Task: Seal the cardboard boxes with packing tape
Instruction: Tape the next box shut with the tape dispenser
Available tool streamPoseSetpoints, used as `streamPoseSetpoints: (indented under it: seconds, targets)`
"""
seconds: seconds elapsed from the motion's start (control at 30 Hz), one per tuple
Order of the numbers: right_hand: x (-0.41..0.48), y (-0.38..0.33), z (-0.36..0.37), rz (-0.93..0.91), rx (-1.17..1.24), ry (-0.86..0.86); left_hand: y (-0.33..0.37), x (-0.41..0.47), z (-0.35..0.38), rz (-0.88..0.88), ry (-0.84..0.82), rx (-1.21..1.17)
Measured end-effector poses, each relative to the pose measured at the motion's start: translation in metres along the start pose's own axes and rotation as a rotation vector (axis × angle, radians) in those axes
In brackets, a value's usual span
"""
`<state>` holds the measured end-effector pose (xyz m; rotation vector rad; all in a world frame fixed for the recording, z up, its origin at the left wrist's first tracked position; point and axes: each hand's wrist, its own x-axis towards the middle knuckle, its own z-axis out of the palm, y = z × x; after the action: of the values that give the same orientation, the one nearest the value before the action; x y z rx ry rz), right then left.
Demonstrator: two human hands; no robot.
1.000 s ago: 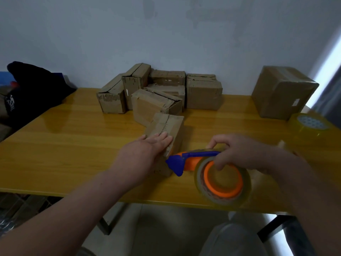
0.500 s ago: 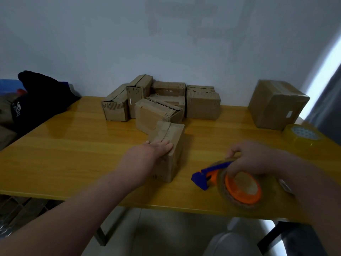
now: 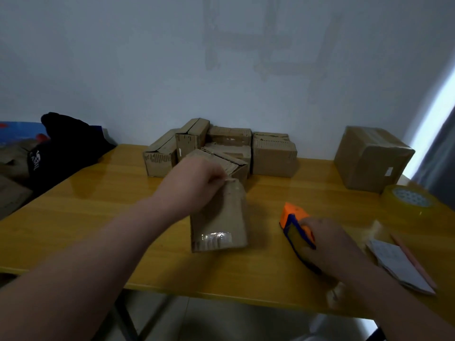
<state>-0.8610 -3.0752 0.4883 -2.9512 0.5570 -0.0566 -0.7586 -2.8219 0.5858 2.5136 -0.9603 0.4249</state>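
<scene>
Centre frame, your left grip (image 3: 197,179) pinches the box (image 3: 219,217) by its top edge; it seems light, stiff cardboard, so hold edges. Lower right, your right grip (image 3: 330,244) wraps the dispenser (image 3: 295,228).

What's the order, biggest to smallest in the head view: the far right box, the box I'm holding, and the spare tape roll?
1. far right box
2. held box, nearly as large here, but it sits nearer the camera, so this ranking is unsure
3. spare tape roll, clearly smallest
</scene>
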Motion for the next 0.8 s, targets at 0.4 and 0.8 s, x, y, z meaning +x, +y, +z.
streamPoseSetpoints:
  seconds: [0.4, 0.8]
  targets:
    - [-0.016, -0.078, -0.030, -0.393, 0.729, -0.351, 0.009, 0.026, 0.008, -0.022, -0.327, -0.116]
    - [-0.003, -0.076, -0.020, -0.439, 0.998, -0.433, 0.006, 0.032, 0.011, 0.160, -0.360, 0.043]
